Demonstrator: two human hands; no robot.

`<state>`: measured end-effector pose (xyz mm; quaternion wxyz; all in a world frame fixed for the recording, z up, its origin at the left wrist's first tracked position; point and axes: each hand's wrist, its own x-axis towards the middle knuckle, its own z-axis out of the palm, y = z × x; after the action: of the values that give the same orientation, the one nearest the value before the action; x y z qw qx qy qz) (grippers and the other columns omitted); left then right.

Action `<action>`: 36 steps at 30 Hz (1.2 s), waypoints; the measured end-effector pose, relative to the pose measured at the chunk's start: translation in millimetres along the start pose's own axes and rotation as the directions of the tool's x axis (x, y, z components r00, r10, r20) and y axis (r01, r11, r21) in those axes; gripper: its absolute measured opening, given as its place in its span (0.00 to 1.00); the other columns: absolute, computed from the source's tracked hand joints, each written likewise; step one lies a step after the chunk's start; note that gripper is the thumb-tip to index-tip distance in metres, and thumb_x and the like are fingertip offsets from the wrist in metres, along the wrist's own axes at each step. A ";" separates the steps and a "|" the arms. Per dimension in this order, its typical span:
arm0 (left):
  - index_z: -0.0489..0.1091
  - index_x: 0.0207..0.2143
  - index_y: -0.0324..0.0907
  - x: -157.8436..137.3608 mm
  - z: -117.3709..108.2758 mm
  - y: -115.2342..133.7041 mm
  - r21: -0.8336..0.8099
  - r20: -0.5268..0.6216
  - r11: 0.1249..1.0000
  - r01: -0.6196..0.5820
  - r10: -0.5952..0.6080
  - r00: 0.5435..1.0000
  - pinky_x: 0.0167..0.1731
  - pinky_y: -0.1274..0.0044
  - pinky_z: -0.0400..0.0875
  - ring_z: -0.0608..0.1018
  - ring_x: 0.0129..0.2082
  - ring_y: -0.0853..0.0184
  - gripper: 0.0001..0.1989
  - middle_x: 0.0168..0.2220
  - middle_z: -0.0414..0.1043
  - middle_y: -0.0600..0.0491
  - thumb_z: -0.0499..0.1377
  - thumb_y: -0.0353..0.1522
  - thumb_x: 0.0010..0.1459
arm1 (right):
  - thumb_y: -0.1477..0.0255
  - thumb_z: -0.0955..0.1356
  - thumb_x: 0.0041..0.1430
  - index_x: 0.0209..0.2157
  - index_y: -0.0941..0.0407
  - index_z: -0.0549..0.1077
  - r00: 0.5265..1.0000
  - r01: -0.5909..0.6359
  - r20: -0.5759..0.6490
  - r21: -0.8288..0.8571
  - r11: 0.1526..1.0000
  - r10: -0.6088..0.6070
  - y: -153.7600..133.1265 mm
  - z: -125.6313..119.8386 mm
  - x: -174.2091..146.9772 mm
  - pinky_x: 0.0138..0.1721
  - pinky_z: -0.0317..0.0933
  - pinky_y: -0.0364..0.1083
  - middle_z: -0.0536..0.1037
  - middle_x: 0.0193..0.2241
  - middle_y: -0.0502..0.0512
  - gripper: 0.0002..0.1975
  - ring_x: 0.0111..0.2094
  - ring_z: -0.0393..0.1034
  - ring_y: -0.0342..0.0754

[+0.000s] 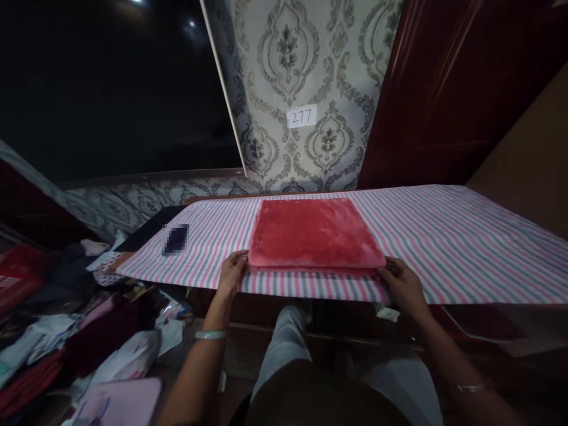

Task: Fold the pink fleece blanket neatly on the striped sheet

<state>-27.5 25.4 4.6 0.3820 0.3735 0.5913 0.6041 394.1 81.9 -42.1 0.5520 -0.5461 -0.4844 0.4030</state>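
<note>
A folded red plush cloth (pixel 315 234) lies flat as a neat rectangle on a striped cover (pixel 448 242), its layered fold edge facing me. At its near left corner is my left hand (pixel 232 272), fingers closed on the edge. My right hand (pixel 404 287) pinches the near right corner between thumb and fingers. The undersides of both corners are hidden from view.
A dark pixelated rectangle (pixel 176 239) rests on the cover's left part. Behind stand a patterned wall with a paper label (pixel 302 116) and a large black screen (pixel 115 89). Clothes and bags, including a pink bag (pixel 122 399), are heaped at lower left.
</note>
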 end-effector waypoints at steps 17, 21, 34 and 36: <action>0.68 0.26 0.40 6.2 -2.9 31.4 0.213 0.376 0.971 0.109 -0.185 0.908 0.15 0.82 0.43 0.55 0.13 0.80 0.15 0.15 0.57 0.63 0.67 0.39 0.41 | 0.66 0.68 0.40 0.34 0.55 0.68 0.983 -0.137 0.131 0.029 0.990 0.132 -28.4 9.3 2.4 0.17 0.54 0.41 0.68 0.14 0.44 0.16 0.15 0.61 0.42; 0.64 0.20 0.41 13.8 -4.4 35.3 0.305 0.463 0.946 0.108 -0.246 0.852 0.15 0.83 0.43 0.55 0.13 0.79 0.12 0.14 0.55 0.62 0.66 0.34 0.39 | 0.66 0.66 0.40 0.30 0.54 0.68 0.985 -0.137 0.093 -0.113 0.984 0.148 -29.8 12.2 4.7 0.18 0.53 0.42 0.68 0.13 0.46 0.11 0.15 0.61 0.44; 0.68 0.24 0.41 10.3 -0.9 32.2 0.307 0.292 0.948 0.087 -0.181 0.939 0.18 0.82 0.52 0.58 0.16 0.76 0.15 0.17 0.60 0.62 0.68 0.40 0.38 | 0.66 0.63 0.47 0.27 0.51 0.68 0.997 -0.024 -0.073 -0.132 0.991 0.015 -21.0 12.5 7.2 0.19 0.57 0.45 0.70 0.14 0.49 0.06 0.16 0.65 0.49; 0.68 0.25 0.41 8.0 -4.1 31.6 0.275 0.266 0.958 0.079 -0.155 0.951 0.18 0.82 0.54 0.60 0.16 0.75 0.16 0.17 0.61 0.61 0.67 0.42 0.39 | 0.63 0.63 0.49 0.28 0.51 0.66 0.996 -0.069 -0.064 -0.063 0.996 0.065 -18.9 8.5 9.8 0.18 0.57 0.45 0.69 0.13 0.48 0.07 0.15 0.64 0.48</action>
<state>-35.2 30.6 36.1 0.4463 0.4676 0.6256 0.4368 386.2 91.8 -22.9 0.5347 -0.5919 -0.4612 0.3886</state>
